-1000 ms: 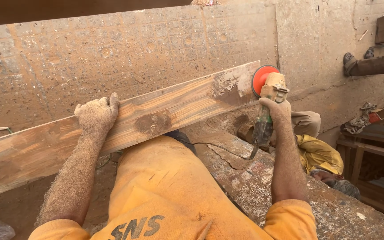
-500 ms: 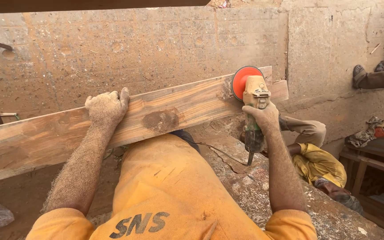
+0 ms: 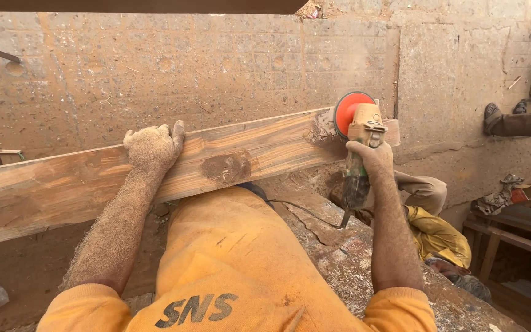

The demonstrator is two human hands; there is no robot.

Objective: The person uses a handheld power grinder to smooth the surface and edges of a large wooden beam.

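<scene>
Second person (image 3: pixel 440 237) crouches beyond plank (image 3: pixel 241 154), under right-hand grinder (image 3: pixel 359 132).

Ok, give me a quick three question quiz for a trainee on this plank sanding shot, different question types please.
1. True or false: the left hand rests on the wooden plank.
2. Which hand holds the angle grinder?
3. The grinder's disc is: A blue, B orange-red, C white.

Key:
1. True; it lies on the plank's upper edge.
2. The right hand.
3. B.
</scene>
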